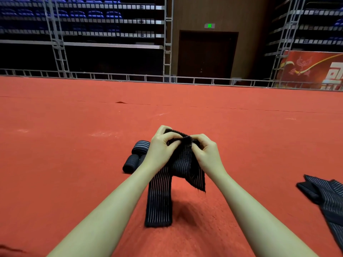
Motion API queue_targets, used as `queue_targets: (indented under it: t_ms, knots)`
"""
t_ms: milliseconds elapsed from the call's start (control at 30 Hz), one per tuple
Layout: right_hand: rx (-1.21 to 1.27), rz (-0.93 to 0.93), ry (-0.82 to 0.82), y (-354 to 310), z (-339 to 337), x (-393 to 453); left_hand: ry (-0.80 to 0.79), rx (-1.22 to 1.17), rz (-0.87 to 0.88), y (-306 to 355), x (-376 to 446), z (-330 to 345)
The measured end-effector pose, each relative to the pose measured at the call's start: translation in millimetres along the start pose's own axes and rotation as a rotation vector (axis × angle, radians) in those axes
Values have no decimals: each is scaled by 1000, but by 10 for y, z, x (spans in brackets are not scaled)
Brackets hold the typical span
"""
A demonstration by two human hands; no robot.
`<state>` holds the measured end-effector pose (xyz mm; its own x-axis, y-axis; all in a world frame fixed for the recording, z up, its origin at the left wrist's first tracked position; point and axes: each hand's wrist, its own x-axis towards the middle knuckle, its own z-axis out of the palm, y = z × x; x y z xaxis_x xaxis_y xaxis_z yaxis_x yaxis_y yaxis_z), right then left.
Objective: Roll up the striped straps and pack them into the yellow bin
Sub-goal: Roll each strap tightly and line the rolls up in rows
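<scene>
The striped strap (161, 193) hangs soft and light to the red floor (74, 127), its upper end pinched by the left hand (161, 147) and right hand (206, 151), so it seems best rolled from there, beyond lie rolled straps (136, 156).

A red carpeted floor (74, 127) runs back to a low metal rail (111, 77), with blue tiered seats (78, 15), a dark door (207, 54) and a red banner (311, 69) behind.
</scene>
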<state>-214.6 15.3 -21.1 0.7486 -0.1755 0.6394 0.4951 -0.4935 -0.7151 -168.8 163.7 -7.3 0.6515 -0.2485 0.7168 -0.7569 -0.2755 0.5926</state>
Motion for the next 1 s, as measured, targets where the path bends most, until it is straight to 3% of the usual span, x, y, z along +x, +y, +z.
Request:
queue_targets:
  t_ms: [300,633,1000]
  knots:
    - [-80,84,-39,34,108,-85,60,118,-195,-118,-35,192]
    - [-378,104,3,81,169,-194,151,192,-276,-140,-84,355]
    - [-498,217,52,17,208,-258,294,222,-263,-202,-122,338]
